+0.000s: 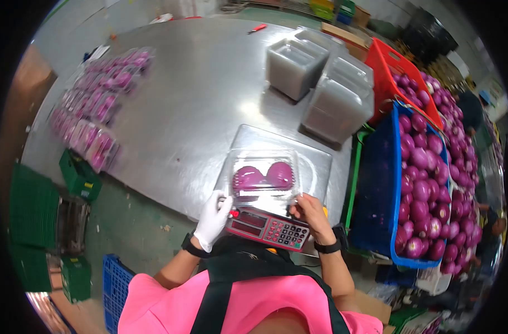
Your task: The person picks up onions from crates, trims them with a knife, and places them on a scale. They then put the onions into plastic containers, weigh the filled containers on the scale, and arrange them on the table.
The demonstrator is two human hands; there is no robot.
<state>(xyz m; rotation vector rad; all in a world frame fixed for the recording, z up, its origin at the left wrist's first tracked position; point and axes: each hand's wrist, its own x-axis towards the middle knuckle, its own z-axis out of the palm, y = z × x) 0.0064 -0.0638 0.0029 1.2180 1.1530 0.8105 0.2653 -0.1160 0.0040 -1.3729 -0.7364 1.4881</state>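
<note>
A clear plastic box (264,195) with purple onions (279,174) inside rests over the metal plate of a scale (315,161). White-gloved, my left hand (213,220) pinches the box's near left corner. At the near right corner, the bare fingers of my right hand (311,215) are closed on the box edge. Between the hands and my body lies the scale's red keypad panel (268,229), its display on the left.
Stacks of clear containers (337,100) stand at the back right. Packed onion boxes (92,136) line the table's left side. A blue crate (376,183) of onions and a red crate (385,72) stand right. A red-handled tool (258,28) lies at the back.
</note>
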